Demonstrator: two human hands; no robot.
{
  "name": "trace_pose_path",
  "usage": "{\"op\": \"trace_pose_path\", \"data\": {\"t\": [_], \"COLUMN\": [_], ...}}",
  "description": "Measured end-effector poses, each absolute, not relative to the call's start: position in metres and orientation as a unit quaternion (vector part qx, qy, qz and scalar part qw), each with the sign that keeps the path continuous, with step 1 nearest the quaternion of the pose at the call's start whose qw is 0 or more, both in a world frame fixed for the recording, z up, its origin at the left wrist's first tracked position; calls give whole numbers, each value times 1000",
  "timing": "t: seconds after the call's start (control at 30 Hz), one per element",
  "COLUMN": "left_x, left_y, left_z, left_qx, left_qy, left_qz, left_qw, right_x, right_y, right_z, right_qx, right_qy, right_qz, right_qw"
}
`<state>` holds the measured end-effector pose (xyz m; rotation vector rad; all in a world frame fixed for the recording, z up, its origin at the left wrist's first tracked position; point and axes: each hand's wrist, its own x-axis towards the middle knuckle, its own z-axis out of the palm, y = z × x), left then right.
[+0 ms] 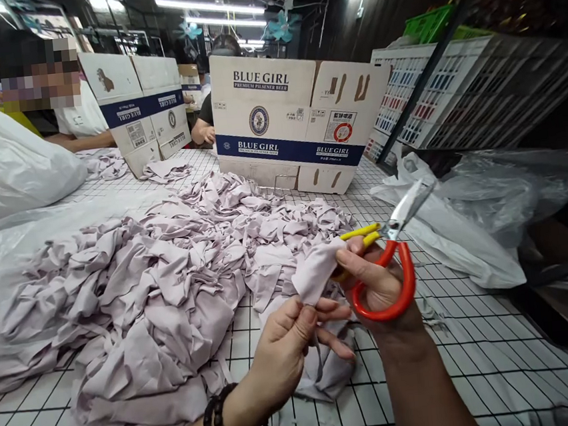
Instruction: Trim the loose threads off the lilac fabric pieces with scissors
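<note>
My left hand, with dark beads at the wrist, pinches the lower edge of a pale lilac fabric piece between thumb and forefinger; its other fingers stretch to the right. The upper end of that piece is pressed under the thumb of my right hand. Red-handled scissors also hang in my right hand, blades pointing up and to the right. Beside them a yellow two-armed tool sits in the same hand, partly hidden by the fingers. More lilac cloth lies below my hands.
A large heap of lilac fabric pieces spreads over the grid-patterned table. Beer cartons stand behind it. White plastic bags lie left and right. Crates are stacked at right; co-workers sit beyond the cartons.
</note>
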<state>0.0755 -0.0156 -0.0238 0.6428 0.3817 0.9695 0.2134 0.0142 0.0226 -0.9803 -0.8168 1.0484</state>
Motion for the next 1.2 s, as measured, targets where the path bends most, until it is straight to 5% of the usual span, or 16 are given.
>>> {"op": "trace_pose_path", "data": {"t": [0.27, 0.5, 0.8, 0.9, 1.07, 1.2], "left_x": [65, 61, 65, 64, 62, 64], "left_y": [-16, -19, -10, -8, -6, -7], "left_z": [-46, -55, -58, -61, -68, -72], "left_qx": [347, 495, 487, 494, 500, 512], "left_qy": [294, 400, 322, 335, 346, 330], "left_qz": [476, 536, 536, 526, 480, 457], "left_qw": [753, 554, 610, 606, 633, 648], "right_x": [213, 210, 208, 225, 244, 242], "right_y": [12, -3, -15, -26, -53, -62], "right_z": [-28, -50, -62, -51, -28, -23], "right_qx": [-506, -528, -528, -576, -687, -689], "right_qy": [-332, -343, -394, -437, -619, -673], "right_qz": [537, 575, 582, 515, 299, 213], "right_qw": [588, 523, 477, 461, 239, 162]}}
